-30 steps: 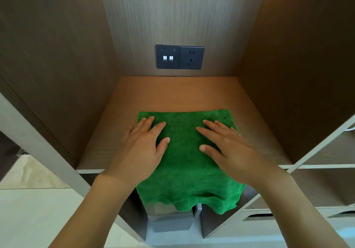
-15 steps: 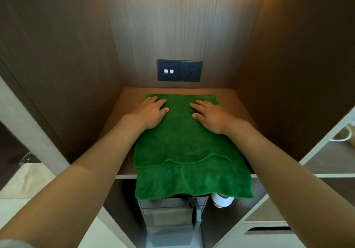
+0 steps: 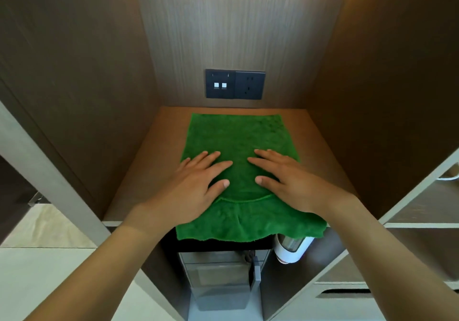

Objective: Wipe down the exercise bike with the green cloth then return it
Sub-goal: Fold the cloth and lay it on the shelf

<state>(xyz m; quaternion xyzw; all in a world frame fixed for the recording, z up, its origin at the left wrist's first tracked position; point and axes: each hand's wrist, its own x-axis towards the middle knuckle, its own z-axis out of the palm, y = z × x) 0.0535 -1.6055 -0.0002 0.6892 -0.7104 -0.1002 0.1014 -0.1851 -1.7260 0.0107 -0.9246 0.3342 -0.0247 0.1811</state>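
Note:
The green cloth (image 3: 237, 136) lies folded flat on the wooden shelf (image 3: 149, 161) inside a cabinet niche, its near edge hanging over the shelf's front lip. My left hand (image 3: 196, 184) rests flat on the cloth's left half with fingers straight and spread. My right hand (image 3: 285, 179) lies flat on the right half the same way. Both palms cover the fold line near the front. The exercise bike is not in view.
A dark socket and switch panel (image 3: 234, 84) sits on the niche's back wall. Wooden side walls close in left and right. Below the shelf stand a grey box (image 3: 218, 281) and a white cylindrical device (image 3: 290, 248). Open shelves (image 3: 422, 211) run to the right.
Both hands slid back toward me over the cloth, from its far end to the middle. The cloth stays spread on the shelf with its front edge hanging over.

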